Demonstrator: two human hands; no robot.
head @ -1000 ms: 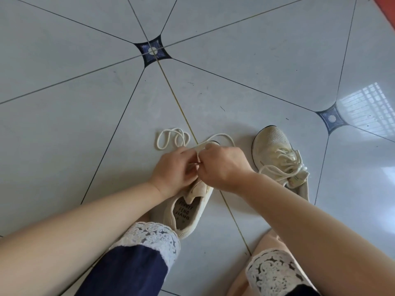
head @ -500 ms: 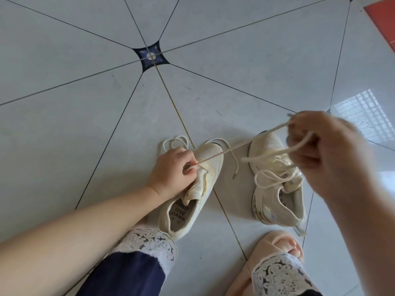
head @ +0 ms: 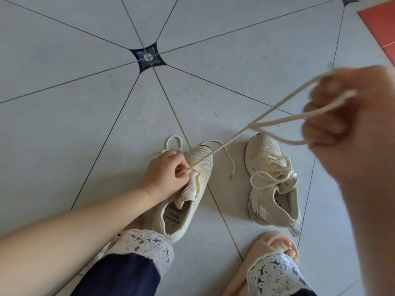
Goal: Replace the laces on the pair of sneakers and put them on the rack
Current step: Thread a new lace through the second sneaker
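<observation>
- The left hand (head: 165, 176) pinched the near sneaker (head: 188, 193) at 6 o'clock.
- The right hand (head: 350, 129), blurred at 3 o'clock, gripped the taut lace (head: 224, 144).
- The laced sneaker (head: 273, 182) stood beside, partly hiding nothing.

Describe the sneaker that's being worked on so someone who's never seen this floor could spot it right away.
Start at the dark star-shaped inlay where the grey tiles meet and follow the grout line toward the person's legs to two cream sneakers. It is the left sneaker, pinned by the left hand. Unlike the right sneaker, still tied in a bow, its eyelets are nearly bare.
</observation>
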